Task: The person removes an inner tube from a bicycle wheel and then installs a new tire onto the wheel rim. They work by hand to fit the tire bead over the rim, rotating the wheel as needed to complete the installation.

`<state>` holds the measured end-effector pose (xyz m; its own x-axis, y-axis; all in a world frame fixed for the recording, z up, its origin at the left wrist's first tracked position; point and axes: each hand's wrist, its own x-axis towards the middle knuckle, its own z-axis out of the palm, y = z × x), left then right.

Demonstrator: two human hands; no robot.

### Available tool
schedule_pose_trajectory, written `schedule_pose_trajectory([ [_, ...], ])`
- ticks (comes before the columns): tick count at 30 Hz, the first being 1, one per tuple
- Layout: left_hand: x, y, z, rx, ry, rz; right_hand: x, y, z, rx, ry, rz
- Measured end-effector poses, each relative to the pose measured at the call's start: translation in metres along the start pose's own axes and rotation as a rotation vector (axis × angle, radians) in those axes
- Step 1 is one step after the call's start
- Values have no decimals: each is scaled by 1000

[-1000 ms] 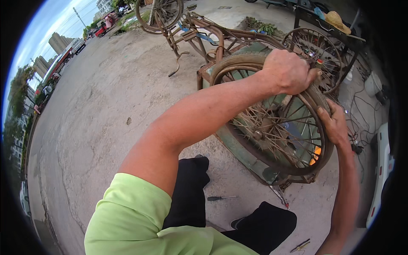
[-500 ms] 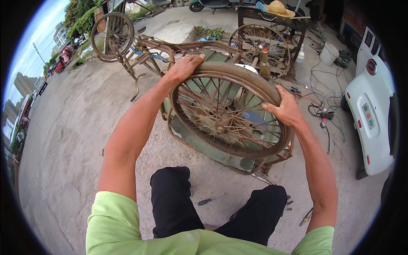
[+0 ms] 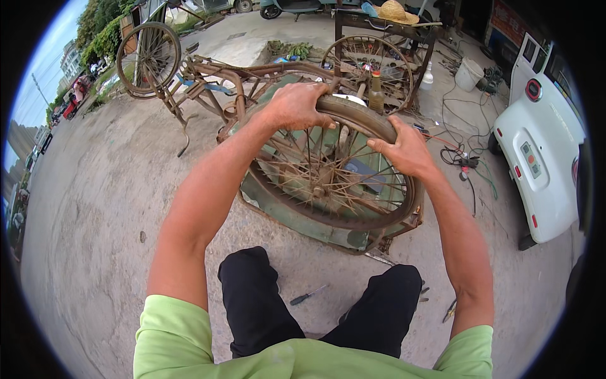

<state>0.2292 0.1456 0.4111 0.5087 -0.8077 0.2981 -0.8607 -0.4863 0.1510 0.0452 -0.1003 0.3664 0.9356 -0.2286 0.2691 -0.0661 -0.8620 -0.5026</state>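
Note:
A rusty spoked wheel with its tyre (image 3: 353,117) lies tilted in front of me, its spokes and hub facing up. At the top of the rim, my left hand (image 3: 302,107) wraps over the tyre, fingers on the far side. My right hand (image 3: 404,149) grips the tyre's upper right, thumb pressed toward the rim. Beneath the wheel is a green metal panel (image 3: 268,199) of an overturned, rusty tricycle frame (image 3: 237,79). Part of the panel is hidden by the wheel.
A bottle of brownish liquid (image 3: 376,91) stands just beyond the wheel. On the concrete near my knees lie a screwdriver (image 3: 308,295) and pliers (image 3: 449,311). A white vehicle (image 3: 536,142), tangled cables (image 3: 464,155) and a white bucket (image 3: 468,74) are at the right. Another wheel (image 3: 149,58) stands up far left.
My left hand has moved right along the tyre, closer to my right hand, and its thumb now shows on the near side. The view has shifted slightly.

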Motion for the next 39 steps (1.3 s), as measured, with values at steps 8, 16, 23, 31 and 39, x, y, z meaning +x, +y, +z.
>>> schedule_pose_trajectory([
  [8,-43,-9,50,54,558,-10,-10,-28,50,-312,487,-248],
  [16,-55,-39,52,-31,513,-103,-5,-43,29,-234,275,-189],
  [23,-94,-107,58,-193,287,-485,-50,47,17,140,100,82],
  [31,-23,-7,-9,-105,41,55,-16,48,3,219,-108,0],
  [39,-24,32,29,125,306,170,-41,4,33,-126,313,-96],
])
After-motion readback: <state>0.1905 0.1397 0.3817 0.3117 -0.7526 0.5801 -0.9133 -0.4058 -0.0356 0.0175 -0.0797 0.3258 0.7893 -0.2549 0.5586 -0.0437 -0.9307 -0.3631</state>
